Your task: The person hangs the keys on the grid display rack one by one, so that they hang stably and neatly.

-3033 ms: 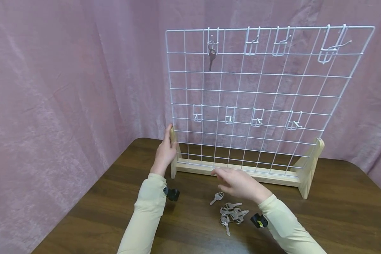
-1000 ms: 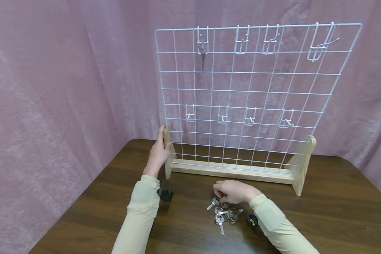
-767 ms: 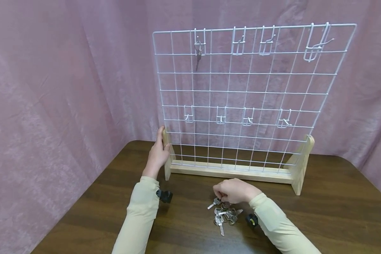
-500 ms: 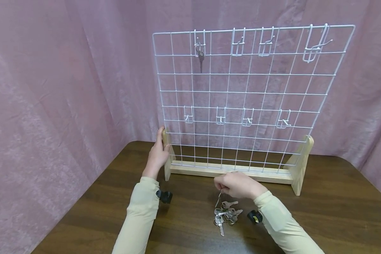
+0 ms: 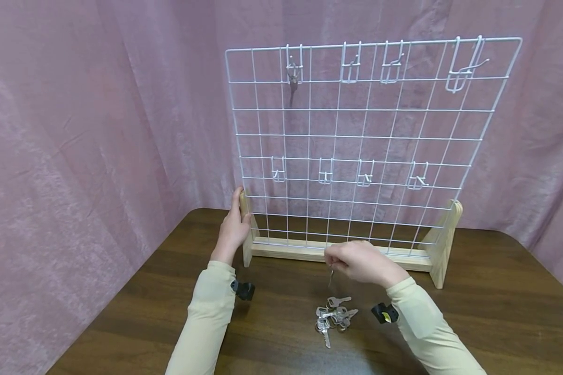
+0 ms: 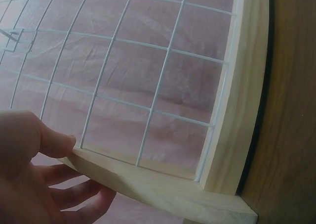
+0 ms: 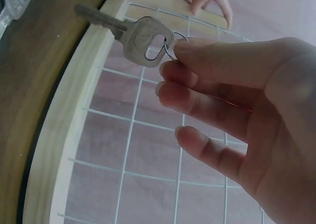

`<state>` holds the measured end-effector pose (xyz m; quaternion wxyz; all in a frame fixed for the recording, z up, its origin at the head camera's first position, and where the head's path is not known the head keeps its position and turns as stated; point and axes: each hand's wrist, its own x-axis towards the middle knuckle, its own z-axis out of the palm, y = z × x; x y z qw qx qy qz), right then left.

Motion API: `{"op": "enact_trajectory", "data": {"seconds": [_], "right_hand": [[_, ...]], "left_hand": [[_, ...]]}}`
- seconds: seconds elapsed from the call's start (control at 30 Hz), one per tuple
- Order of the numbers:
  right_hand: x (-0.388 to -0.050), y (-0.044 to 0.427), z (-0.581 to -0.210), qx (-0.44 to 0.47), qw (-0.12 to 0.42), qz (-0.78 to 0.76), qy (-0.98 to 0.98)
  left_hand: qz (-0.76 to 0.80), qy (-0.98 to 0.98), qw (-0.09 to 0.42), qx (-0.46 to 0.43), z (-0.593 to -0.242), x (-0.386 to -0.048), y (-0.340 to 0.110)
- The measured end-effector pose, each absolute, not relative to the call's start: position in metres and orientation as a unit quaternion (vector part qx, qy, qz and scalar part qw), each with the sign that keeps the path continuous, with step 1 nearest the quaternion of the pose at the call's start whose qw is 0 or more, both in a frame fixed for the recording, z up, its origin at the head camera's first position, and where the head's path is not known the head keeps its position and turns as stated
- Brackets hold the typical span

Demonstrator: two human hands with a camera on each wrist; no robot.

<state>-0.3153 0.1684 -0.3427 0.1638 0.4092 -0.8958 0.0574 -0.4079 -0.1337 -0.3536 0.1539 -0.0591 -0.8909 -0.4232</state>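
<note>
My right hand (image 5: pixel 361 260) pinches the split ring (image 7: pixel 169 50) of a silver key (image 7: pixel 140 42) between thumb and index finger; the key dangles in front of the stand's wooden base bar (image 5: pixel 291 253). Its other fingers are loosely bent. My left hand (image 5: pixel 231 229) grips the left wooden upright (image 6: pixel 133 182) of the stand, thumb on one side and fingers on the other. The white wire grid (image 5: pixel 308 136) rises from this stand. A key (image 5: pixel 293 88) hangs on the upper left hook. Below my right hand, several ringed keys (image 5: pixel 338 315) lie heaped on the table.
Three more white hooks hang along the grid's top edge, including a long one (image 5: pixel 464 70) at the right. Several short hooks, one of them at the left (image 5: pixel 278 172), form a lower row. Behind the brown table (image 5: pixel 136 317) hangs a pink curtain (image 5: pixel 98 130).
My right hand came down to the keys, took hold of one by its ring and lifted it up toward the base bar. My left hand keeps its hold on the upright.
</note>
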Motion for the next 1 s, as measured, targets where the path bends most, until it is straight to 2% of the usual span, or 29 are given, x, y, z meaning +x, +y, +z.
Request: {"op": "enact_trajectory", "data": {"seconds": [0.4, 1.0], "right_hand": [[-0.312, 0.171, -0.337, 0.399, 0.195, 0.063, -0.894], [-0.307, 0.174, -0.325, 0.395, 0.231, 0.093, -0.884]], "left_hand": [[-0.418, -0.892, 0.164, -0.059, -0.358, -0.406, -0.134], [-0.407, -0.898, 0.153, -0.064, -0.354, -0.408, -0.135]]}}
